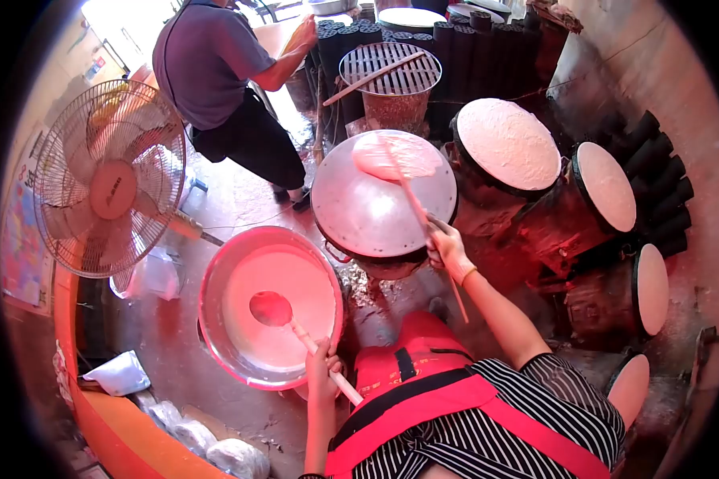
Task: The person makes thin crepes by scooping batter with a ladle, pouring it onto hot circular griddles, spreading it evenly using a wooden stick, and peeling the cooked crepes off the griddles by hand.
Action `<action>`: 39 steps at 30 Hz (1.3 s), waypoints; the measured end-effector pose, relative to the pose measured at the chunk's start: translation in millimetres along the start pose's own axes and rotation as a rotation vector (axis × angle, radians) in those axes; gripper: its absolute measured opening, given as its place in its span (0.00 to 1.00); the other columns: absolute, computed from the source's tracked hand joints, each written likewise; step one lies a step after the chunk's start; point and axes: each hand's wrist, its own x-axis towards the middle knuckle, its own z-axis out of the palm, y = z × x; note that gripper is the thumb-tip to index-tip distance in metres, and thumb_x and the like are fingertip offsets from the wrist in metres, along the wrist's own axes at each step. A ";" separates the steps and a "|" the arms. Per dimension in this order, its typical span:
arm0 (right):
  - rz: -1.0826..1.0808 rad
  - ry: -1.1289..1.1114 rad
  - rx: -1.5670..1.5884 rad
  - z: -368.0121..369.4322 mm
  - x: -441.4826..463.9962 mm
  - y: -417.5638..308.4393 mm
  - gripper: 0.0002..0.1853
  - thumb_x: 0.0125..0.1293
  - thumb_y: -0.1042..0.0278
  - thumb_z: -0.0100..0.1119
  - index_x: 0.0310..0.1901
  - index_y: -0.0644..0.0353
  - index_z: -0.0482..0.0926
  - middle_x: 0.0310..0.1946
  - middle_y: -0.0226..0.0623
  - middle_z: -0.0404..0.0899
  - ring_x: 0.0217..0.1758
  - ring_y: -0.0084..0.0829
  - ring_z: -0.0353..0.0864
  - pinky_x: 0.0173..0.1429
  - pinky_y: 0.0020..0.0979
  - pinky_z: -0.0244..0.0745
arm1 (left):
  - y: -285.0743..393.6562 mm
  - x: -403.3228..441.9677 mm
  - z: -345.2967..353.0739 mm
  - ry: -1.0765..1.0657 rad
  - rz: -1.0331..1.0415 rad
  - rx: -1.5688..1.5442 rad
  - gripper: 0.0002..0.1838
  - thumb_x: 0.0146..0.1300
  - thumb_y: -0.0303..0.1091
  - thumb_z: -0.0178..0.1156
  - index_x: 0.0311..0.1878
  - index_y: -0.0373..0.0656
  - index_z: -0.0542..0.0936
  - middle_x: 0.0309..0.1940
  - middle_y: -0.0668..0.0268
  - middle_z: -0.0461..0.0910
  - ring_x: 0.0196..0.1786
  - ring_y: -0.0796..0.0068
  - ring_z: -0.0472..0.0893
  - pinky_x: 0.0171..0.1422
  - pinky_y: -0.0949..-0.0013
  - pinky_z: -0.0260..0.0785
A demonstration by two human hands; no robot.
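Note:
My left hand (323, 369) is closed around the wooden handle of a ladle (271, 308). The ladle's round bowl is over or in the pale batter (248, 275), inside a large basin (216, 343). My right hand (446, 243) grips a long wooden batter spreader (414, 199). Its far end reaches into a wet patch of batter (379, 156) on a round metal griddle (359, 211). The patch lies near the griddle's far edge, and the rest of the visible plate is bare metal. Where the spreader meets the batter, its tip is hard to make out.
Several round griddles covered with pale batter, one at the back (510, 144), curve along the right. A grated drum (399, 104) with a stick across it stands behind. Black briquettes (655, 168) are stacked nearby. A fan (112, 188) and another person (216, 72) are at left.

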 end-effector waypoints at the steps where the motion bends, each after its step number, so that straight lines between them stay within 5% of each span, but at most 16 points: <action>1: -0.073 0.081 0.012 -5.9 3.0 10.2 0.18 0.68 0.58 0.53 0.60 0.41 0.74 0.13 0.20 0.59 0.08 0.17 0.54 0.12 0.24 0.48 | -2.5 -0.6 -5.0 0.036 0.008 0.030 0.05 0.67 0.30 0.54 0.36 0.47 0.68 0.20 0.72 0.65 0.14 0.87 0.60 0.15 0.83 0.54; 4: -0.182 0.203 0.006 -2.5 15.2 18.0 0.17 0.68 0.56 0.53 0.57 0.44 0.76 0.13 0.18 0.61 0.09 0.15 0.55 0.12 0.23 0.49 | -12.2 5.5 -22.6 0.020 0.022 0.020 0.04 0.65 0.27 0.56 0.39 0.45 0.71 0.26 0.69 0.73 0.17 0.87 0.65 0.17 0.83 0.58; 8: -0.116 0.030 -0.124 29.7 55.0 10.1 0.18 0.69 0.59 0.53 0.60 0.43 0.73 0.13 0.22 0.59 0.06 0.18 0.52 0.10 0.25 0.47 | -17.2 0.4 -15.4 0.096 0.012 0.030 0.04 0.64 0.26 0.58 0.39 0.44 0.72 0.28 0.68 0.76 0.18 0.86 0.66 0.19 0.82 0.59; 12: -0.120 -0.136 -0.195 38.6 65.1 0.4 0.18 0.69 0.59 0.52 0.60 0.42 0.73 0.14 0.22 0.60 0.09 0.18 0.54 0.11 0.24 0.47 | -31.9 6.6 -14.4 0.030 0.029 -0.068 0.04 0.64 0.29 0.58 0.35 0.44 0.71 0.23 0.72 0.72 0.18 0.84 0.67 0.22 0.80 0.62; 15: 0.085 -0.295 -0.262 9.7 11.9 -57.4 0.17 0.68 0.61 0.54 0.58 0.45 0.76 0.13 0.21 0.61 0.09 0.17 0.55 0.12 0.24 0.50 | -45.8 5.0 -11.8 0.050 0.044 -0.107 0.06 0.64 0.32 0.58 0.33 0.46 0.71 0.19 0.74 0.68 0.18 0.82 0.67 0.24 0.77 0.64; 19: 0.089 0.104 -0.265 -32.7 42.5 -59.4 0.13 0.68 0.55 0.55 0.51 0.41 0.80 0.11 0.21 0.61 0.08 0.17 0.55 0.10 0.25 0.48 | -64.6 -1.0 10.0 0.272 0.093 -0.029 0.09 0.63 0.35 0.59 0.29 0.48 0.70 0.18 0.75 0.67 0.20 0.79 0.71 0.27 0.74 0.68; 21: -0.039 0.021 -0.138 -38.8 62.6 -62.0 0.13 0.68 0.55 0.56 0.50 0.45 0.80 0.10 0.21 0.61 0.08 0.16 0.56 0.10 0.23 0.48 | -71.1 -6.1 19.1 0.370 0.092 0.014 0.11 0.63 0.35 0.60 0.26 0.49 0.71 0.19 0.74 0.69 0.23 0.78 0.73 0.29 0.73 0.70; 23: -0.046 -0.131 -0.206 -27.5 89.9 -56.1 0.17 0.67 0.62 0.56 0.55 0.55 0.77 0.10 0.22 0.62 0.08 0.16 0.57 0.12 0.23 0.49 | -79.6 -8.3 28.6 0.381 0.055 -0.054 0.07 0.62 0.34 0.61 0.30 0.48 0.75 0.23 0.72 0.74 0.27 0.76 0.76 0.34 0.71 0.73; 25: -0.041 -0.292 -0.397 -6.7 103.6 -52.3 0.21 0.67 0.60 0.55 0.62 0.45 0.72 0.12 0.21 0.59 0.09 0.17 0.54 0.12 0.23 0.49 | -85.1 -13.5 47.0 0.417 0.007 -0.116 0.04 0.61 0.34 0.61 0.33 0.46 0.77 0.26 0.71 0.77 0.29 0.75 0.78 0.36 0.71 0.75; 29: 0.046 -0.553 -0.441 -29.7 86.1 -75.1 0.20 0.68 0.60 0.54 0.62 0.43 0.72 0.13 0.21 0.58 0.10 0.16 0.53 0.13 0.23 0.48 | -105.7 -11.9 57.2 0.355 0.041 -0.172 0.10 0.63 0.31 0.58 0.46 0.42 0.78 0.39 0.65 0.80 0.40 0.71 0.81 0.42 0.69 0.76; 33: 0.310 -0.464 -0.619 -74.3 74.6 -130.3 0.18 0.70 0.59 0.50 0.61 0.41 0.73 0.11 0.20 0.58 0.08 0.17 0.52 0.12 0.23 0.47 | -115.4 -14.5 59.4 0.431 0.057 -0.071 0.18 0.61 0.35 0.60 0.55 0.48 0.77 0.48 0.67 0.73 0.57 0.74 0.69 0.60 0.66 0.68; 37: -0.029 -0.349 -0.424 -71.4 137.5 -118.2 0.19 0.68 0.62 0.53 0.59 0.52 0.75 0.12 0.27 0.66 0.06 0.18 0.55 0.10 0.24 0.48 | -114.4 -27.6 73.3 0.463 0.110 -0.040 0.18 0.61 0.37 0.60 0.55 0.52 0.78 0.50 0.74 0.71 0.53 0.80 0.66 0.62 0.70 0.61; 39: -0.035 -0.414 -0.495 -38.4 142.2 -120.5 0.16 0.67 0.65 0.55 0.54 0.55 0.78 0.15 0.23 0.67 0.13 0.16 0.60 0.16 0.24 0.54 | -118.5 -32.1 78.9 0.499 0.133 -0.044 0.17 0.61 0.37 0.60 0.54 0.52 0.78 0.49 0.76 0.72 0.51 0.81 0.66 0.61 0.70 0.61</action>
